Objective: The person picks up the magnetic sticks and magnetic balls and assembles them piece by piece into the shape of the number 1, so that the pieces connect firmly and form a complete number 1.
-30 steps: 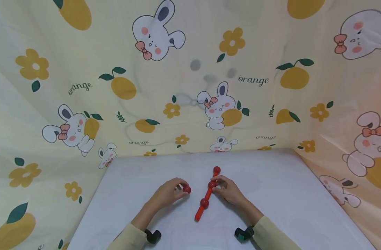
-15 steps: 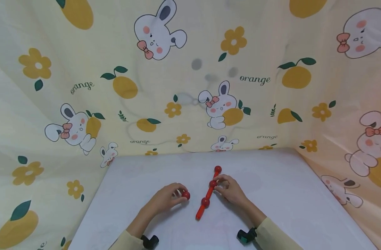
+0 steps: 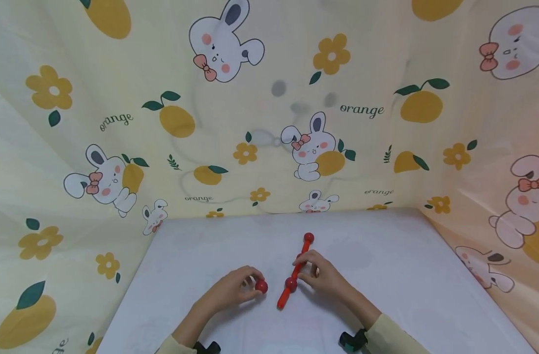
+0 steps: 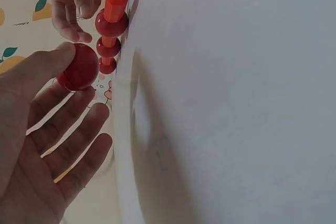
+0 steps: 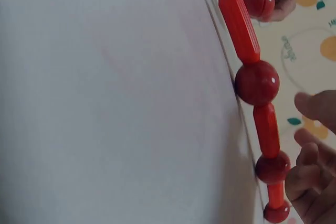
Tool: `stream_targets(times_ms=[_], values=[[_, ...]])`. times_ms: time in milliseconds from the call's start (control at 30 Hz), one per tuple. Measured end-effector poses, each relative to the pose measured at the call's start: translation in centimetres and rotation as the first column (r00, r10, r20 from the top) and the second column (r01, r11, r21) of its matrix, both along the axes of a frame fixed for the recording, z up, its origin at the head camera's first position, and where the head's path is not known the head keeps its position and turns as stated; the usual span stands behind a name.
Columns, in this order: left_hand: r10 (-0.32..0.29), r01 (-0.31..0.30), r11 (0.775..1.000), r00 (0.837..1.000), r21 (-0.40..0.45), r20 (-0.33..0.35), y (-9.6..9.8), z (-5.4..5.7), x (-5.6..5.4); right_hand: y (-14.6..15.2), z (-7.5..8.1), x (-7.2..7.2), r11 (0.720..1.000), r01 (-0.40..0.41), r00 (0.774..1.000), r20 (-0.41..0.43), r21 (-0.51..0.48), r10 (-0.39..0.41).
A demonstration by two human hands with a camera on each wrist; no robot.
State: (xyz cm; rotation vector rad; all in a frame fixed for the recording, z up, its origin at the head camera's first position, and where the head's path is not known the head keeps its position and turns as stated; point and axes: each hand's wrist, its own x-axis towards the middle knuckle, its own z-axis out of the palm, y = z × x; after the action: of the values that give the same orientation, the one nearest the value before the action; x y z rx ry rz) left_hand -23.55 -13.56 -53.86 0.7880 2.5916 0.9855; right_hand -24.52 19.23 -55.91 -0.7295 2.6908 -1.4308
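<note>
A loose red ball (image 3: 261, 286) is pinched between the thumb and fingertips of my left hand (image 3: 231, 292), left of a red chain. In the left wrist view the same ball (image 4: 80, 67) shows a seam, and the other fingers (image 4: 86, 163) stretch out below it. The chain, on the white table, alternates red sticks (image 3: 284, 298) with red balls (image 5: 257, 82). My right hand (image 3: 324, 278) hovers over its middle, partly hiding one ball in the head view. The right wrist view has its thumb and fingers (image 5: 315, 106) spread apart beside the chain.
The white table (image 3: 384, 275) extends to both sides of the hands. Behind it and along the sides hangs a cream cloth (image 3: 260, 108) printed with rabbits and oranges. A dark wrist device (image 3: 353, 340) sits by the right sleeve.
My left hand has moved nearer to me with its ball. My right hand has left the chain's middle ball and shifted slightly toward me, above the stick. The chain looks unchanged.
</note>
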Motion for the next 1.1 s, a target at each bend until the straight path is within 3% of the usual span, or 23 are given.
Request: stream_targets(times_ms=[167, 400, 667, 867, 1100], values=[[-0.033, 0.033, 0.999, 0.999, 0.023, 0.008, -0.2, -0.3, 0.3, -0.3, 0.0, 0.4, 0.990, -0.136, 0.991, -0.008, 0.021, 0.136], [-0.054, 0.053, 0.998, 0.998, 0.033, 0.028, -0.3, -0.9, 0.6, -0.8, -0.2, 0.1, 0.952, -0.306, 0.952, -0.007, 0.015, 0.306], [-0.087, 0.086, 0.996, 0.995, 0.025, 0.044, -0.3, -1.4, 0.9, -1.5, -0.2, -0.2, 0.948, -0.308, 0.944, 0.149, 0.075, 0.295], [-0.142, 0.141, 0.989, 0.990, 0.045, 0.022, -0.2, -1.4, 1.2, -1.7, -0.2, -0.3, 0.942, -0.317, 0.939, 0.176, 0.113, 0.295], [-0.131, 0.130, 0.991, 0.989, 0.026, 0.066, 0.1, -1.0, 1.7, -1.8, -0.8, -0.4, 0.930, -0.332, 0.937, 0.171, 0.156, 0.306]])
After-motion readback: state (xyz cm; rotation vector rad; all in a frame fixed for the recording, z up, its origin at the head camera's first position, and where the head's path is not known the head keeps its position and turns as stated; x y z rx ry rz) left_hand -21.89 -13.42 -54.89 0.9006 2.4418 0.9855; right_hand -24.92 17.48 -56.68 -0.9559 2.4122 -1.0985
